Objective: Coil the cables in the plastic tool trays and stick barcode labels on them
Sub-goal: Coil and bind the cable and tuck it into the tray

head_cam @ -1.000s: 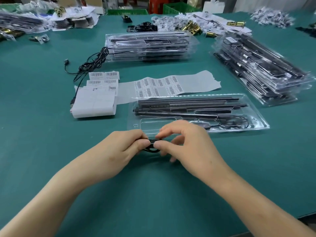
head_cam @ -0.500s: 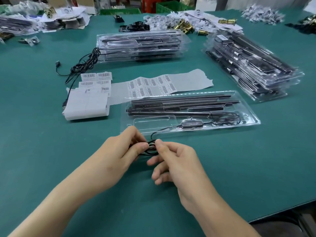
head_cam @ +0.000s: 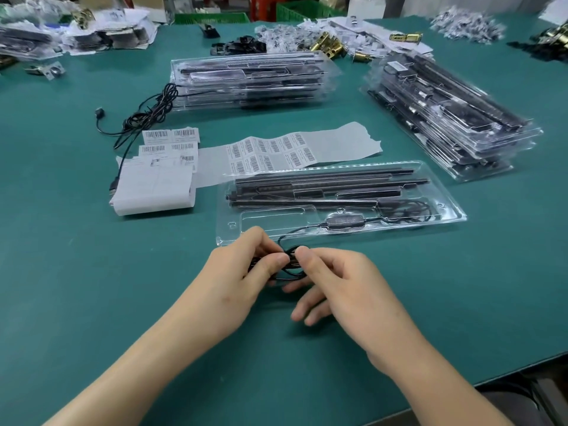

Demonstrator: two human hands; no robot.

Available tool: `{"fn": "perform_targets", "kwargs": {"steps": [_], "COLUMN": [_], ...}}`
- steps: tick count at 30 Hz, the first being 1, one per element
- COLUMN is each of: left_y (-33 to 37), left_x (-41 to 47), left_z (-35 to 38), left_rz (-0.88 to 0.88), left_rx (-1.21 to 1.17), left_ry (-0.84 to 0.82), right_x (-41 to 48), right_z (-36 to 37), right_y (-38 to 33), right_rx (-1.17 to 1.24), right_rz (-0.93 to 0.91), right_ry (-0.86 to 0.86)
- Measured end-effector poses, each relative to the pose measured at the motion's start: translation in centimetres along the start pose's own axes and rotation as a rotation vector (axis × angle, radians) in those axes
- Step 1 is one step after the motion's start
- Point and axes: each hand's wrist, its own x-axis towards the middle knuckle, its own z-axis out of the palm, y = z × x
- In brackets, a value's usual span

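Both hands, the left hand (head_cam: 242,272) and the right hand (head_cam: 341,287), pinch a black cable coil (head_cam: 292,267) to hold its loops together, just before the clear tray (head_cam: 233,224) toward the near edge of the table (head_cam: 92,287); barcode labels (head_cam: 270,153) lie behind it.

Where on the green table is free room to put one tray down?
Bare table lies left of the label pad and left hand, and right of the open tray below the slanted tray stack. The far edge is crowded.

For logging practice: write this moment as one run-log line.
step: coiling; left hand: pinches cable coil; right hand: pinches cable coil; tray: cable leads in; label sheet: on table
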Motion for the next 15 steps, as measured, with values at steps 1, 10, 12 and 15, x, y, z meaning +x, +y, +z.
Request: {"fn": "perform_targets", "kwargs": {"steps": [1,10,12,15], "left_y": [0.2,1.1,1.0,0.8], "left_x": [0.1,1.6,1.7,1.9], "left_z": [0.2,1.7,1.4,1.0], "left_rz": [-0.002,0.075,0.093,0.052], "left_rx": [-0.006,-0.050,-0.076,-0.187], "left_ry": [0.003,-0.094,-0.182,-0.195], "right_x": [0.0,0.1,0.1,0.3], "right_z": [-0.2,-2.2,-2.6,-2.9], "right_y": [0.0,0.2,0.3,0.5], "right_rx": [-0.001,0.175,0.199,0.233], "right_rz": [-0.003,0.010,0.039,0.078], "right_ry": [-0.008,0.088,0.102,0.107]}}
